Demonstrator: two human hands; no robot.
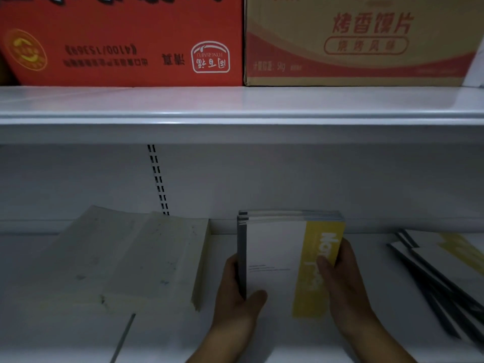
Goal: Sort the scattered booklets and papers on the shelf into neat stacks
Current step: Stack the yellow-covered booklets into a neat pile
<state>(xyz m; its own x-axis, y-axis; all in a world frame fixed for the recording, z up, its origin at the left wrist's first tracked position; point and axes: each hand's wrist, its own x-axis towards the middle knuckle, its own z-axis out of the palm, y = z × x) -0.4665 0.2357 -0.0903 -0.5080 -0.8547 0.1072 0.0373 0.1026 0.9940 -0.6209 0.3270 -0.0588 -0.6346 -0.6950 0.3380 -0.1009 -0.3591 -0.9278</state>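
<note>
Booklets (282, 247) squared into one stack at the middle of the shelf (288, 344), left hand (235, 286) and right hand (340, 279) clamped on its side edges. Paper pile (125, 258) at left appears tidy, though the light is dim. Fanned booklets (440, 279) at right are unsorted.

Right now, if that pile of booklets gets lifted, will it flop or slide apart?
Probably stiff: the pile of booklets is many layers thick. Smooth covers may slip unless the left hand and right hand squeeze both edges; the loose booklets fanned out at right suggest that.
</note>
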